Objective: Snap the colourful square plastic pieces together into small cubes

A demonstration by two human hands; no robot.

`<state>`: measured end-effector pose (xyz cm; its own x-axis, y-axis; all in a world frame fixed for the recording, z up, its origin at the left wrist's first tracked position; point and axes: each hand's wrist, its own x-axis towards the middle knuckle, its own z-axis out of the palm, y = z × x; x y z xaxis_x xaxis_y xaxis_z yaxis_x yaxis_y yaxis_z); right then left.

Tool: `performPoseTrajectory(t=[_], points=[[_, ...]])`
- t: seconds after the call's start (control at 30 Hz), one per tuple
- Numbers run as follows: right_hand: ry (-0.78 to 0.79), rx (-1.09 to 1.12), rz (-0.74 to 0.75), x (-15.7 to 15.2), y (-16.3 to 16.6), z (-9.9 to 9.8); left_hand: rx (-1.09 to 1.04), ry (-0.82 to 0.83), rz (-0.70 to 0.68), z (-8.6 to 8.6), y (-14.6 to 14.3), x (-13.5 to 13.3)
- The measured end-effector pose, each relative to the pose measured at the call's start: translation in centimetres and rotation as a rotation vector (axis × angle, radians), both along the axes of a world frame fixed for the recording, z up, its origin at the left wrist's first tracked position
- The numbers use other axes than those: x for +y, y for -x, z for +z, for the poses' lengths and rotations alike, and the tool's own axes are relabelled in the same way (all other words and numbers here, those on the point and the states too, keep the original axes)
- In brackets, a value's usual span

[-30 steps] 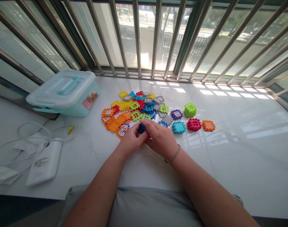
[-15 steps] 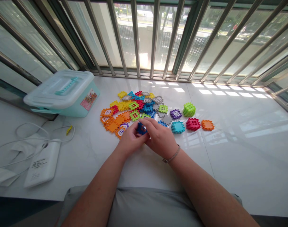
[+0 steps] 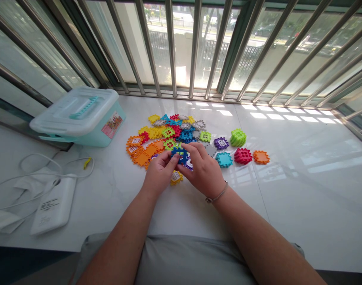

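Both hands meet over the near edge of the pile of colourful tiles (image 3: 169, 132) on the white floor (image 3: 288, 178); the left hand (image 3: 157, 174) and the right hand (image 3: 202, 168) pinch together one blue tile (image 3: 180, 154), lifted a little above the pile, fingers closed on its edges; a purple piece (image 3: 189, 164) shows against the right fingers (I cannot tell if it is held); a yellow tile (image 3: 176, 177) lies just below the hands. To the right stand small stacks: green (image 3: 238, 137), teal (image 3: 223, 159), red (image 3: 243, 156), orange (image 3: 261, 157); a lidded box (image 3: 80, 116) is at the left, well apart.
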<state>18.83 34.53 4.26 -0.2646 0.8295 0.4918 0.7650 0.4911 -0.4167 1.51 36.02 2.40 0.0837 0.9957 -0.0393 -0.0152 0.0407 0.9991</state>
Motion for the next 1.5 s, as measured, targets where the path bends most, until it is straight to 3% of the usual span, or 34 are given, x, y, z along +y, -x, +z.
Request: performPoseTrajectory(t=[0.73,1.13,1.5], points=[[0.004,0.040,-0.033,0.0,-0.3,-0.6,-0.015,-0.020,0.073,-1.0,0.7,0.0],[0.026,0.015,0.030,0.1,0.0,-0.3,-0.226,0.060,0.029,-1.1,0.3,0.0],[-0.003,0.010,0.028,0.3,-0.2,-0.6,-0.082,0.016,-0.021,-0.5,0.1,0.0]])
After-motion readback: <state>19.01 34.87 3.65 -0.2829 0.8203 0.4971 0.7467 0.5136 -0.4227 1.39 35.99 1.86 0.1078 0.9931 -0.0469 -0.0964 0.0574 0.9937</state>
